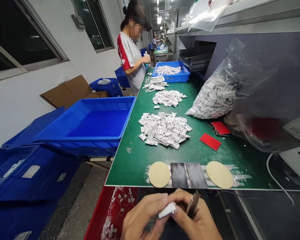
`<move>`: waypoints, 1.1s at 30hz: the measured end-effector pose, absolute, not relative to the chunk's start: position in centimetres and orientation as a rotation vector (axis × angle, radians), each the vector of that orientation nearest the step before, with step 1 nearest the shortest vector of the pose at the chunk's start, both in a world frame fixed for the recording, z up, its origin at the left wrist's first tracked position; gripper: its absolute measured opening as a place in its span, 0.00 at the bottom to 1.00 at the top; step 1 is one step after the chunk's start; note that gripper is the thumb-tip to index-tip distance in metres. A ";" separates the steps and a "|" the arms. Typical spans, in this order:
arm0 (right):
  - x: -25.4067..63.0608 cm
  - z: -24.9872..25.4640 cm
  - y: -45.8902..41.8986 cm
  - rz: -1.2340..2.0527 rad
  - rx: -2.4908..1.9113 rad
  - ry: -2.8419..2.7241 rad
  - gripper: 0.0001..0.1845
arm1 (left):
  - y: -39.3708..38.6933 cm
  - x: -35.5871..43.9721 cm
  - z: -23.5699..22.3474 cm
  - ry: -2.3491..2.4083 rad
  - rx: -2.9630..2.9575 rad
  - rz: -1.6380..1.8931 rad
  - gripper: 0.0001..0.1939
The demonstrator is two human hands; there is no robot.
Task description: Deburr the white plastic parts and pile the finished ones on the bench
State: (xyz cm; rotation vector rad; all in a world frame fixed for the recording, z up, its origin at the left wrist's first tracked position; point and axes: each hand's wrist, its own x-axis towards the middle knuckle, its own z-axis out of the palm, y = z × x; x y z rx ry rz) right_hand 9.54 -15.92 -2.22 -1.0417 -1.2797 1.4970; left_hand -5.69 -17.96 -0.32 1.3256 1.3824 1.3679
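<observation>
My left hand (145, 215) pinches a small white plastic piece (167, 210) just below the table's front edge. The fingertips of my right hand (193, 216) meet the same piece. A dark, narrow tool (193, 204) is gripped in my right hand; its kind cannot be made out. On the table edge ahead lie two round cream-coloured pads (159, 174) with dark abrasive-looking strips (189, 175) between them. Beyond these is a large heap of similar white pieces (163, 130).
Smaller heaps (168, 97) and a blue tray (176, 77) stand farther along the green table (130, 166). To the right are a full plastic bag (215, 91) and red pads (210, 141). A large blue bin (97, 123) is left. A person (133, 53) works beyond.
</observation>
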 end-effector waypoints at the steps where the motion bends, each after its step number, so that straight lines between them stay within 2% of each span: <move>1: 9.6 -1.9 -16.0 1.502 -1.056 -1.202 0.14 | -17.8 -5.0 0.0 1.399 1.340 1.429 0.05; 5: 9.2 -1.0 -16.4 1.408 -1.100 -0.942 0.15 | -17.9 -3.4 0.7 1.458 1.288 1.594 0.04; 12: 8.6 -0.3 -16.8 1.356 -1.093 -1.013 0.12 | -18.9 -2.8 1.2 1.618 1.409 1.584 0.09; 14: 8.8 -0.4 -17.2 1.290 -1.127 -1.123 0.17 | -18.8 -3.1 1.0 1.651 1.490 1.651 0.12; 16: 9.2 -0.8 -17.8 1.184 -1.132 -1.286 0.25 | -18.6 -3.7 0.6 1.627 1.618 1.777 0.14; 18: 9.7 -1.3 -18.4 1.050 -1.092 -1.458 0.27 | -18.3 -4.3 0.3 1.566 1.770 1.823 0.16; 23: 10.2 -2.4 -19.2 0.699 -1.030 -1.612 0.24 | -18.2 -4.8 0.3 1.531 1.878 1.811 0.17; 26: 9.9 -2.6 -19.3 0.650 -1.025 -1.621 0.25 | -18.3 -4.3 0.2 1.540 1.834 1.828 0.16; 29: 9.5 -2.5 -19.4 0.664 -1.075 -1.531 0.21 | -18.0 -4.2 0.4 1.485 1.773 1.842 0.17; 33: 10.4 -1.5 -19.2 0.766 -1.131 -1.398 0.17 | -17.2 -5.3 1.3 1.301 1.493 1.454 0.09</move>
